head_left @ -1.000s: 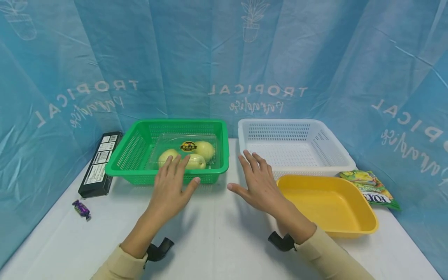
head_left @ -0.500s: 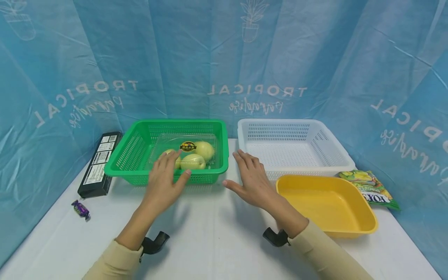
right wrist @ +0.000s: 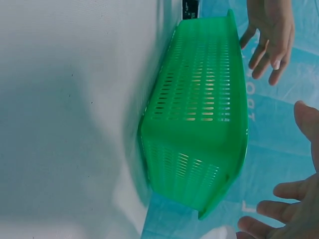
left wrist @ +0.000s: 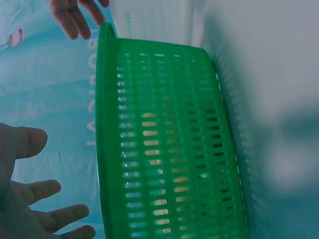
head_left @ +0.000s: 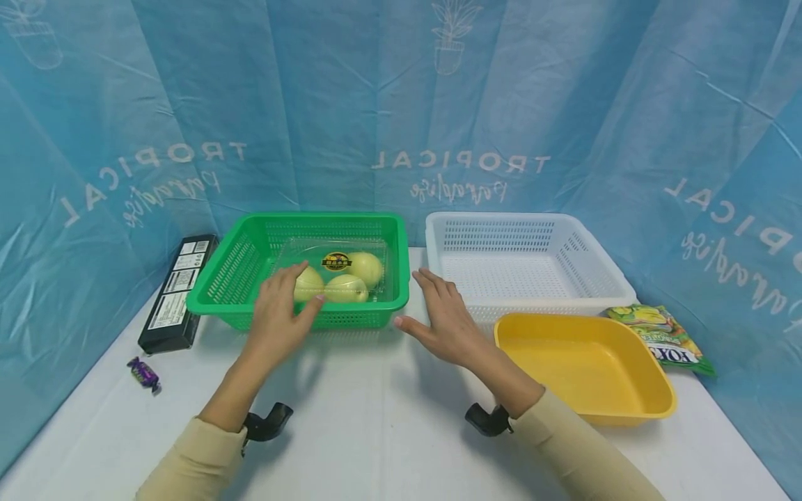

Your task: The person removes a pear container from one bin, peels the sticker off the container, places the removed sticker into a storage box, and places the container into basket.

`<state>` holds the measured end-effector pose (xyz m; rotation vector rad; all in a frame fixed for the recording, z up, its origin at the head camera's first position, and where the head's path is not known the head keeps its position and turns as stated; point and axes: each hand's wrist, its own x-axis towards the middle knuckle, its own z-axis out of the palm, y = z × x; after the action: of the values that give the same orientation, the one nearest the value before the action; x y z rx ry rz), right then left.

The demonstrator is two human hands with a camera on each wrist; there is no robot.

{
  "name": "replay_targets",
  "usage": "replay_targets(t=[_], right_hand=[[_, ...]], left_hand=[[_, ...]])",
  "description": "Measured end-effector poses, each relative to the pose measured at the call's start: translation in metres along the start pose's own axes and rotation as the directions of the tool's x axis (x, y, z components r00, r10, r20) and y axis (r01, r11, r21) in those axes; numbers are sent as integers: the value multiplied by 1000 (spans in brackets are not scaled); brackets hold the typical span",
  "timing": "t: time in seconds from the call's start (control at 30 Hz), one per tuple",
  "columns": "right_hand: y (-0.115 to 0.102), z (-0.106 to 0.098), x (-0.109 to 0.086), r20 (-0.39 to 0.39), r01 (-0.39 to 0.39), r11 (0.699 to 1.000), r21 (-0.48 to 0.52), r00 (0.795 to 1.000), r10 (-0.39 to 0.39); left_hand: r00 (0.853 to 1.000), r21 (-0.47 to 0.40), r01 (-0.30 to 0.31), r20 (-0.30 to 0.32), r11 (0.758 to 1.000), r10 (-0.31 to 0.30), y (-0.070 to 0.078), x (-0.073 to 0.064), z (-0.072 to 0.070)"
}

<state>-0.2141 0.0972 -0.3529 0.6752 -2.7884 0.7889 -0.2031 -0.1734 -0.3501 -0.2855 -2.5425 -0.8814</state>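
Observation:
My left hand hovers over the front rim of the green basket, fingers spread and holding nothing. In the left wrist view its fingers are apart from the basket's rim. Inside the basket lies a clear plastic fruit box with a dark round label and several pale yellow-green fruits. My right hand is held between the green basket and the white basket, its thumb apart from the extended fingers, with nothing in it. Both hands are raised above the table.
A yellow tub stands in front of the white basket, with a green snack bag to its right. At the left lie a black box with white labels and a purple wrapped candy. A blue printed curtain hangs behind the white table.
My left hand has moved left and slightly up, uncovering more of the fruit in the box. The right hand has shifted a little left. Baskets and other objects have stayed put.

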Motion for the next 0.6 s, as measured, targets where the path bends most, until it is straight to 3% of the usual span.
replay_targets(t=[0.37,0.6], right_hand=[[-2,5,10,-7,36,996,81,999,-36],[-4,7,15,43,-13,988,153,999,6]], left_hand=[[999,-46,19,-25,999,-21,-16,12,-5],[999,-53,43,-17,998,-44,-26,17,-9]])
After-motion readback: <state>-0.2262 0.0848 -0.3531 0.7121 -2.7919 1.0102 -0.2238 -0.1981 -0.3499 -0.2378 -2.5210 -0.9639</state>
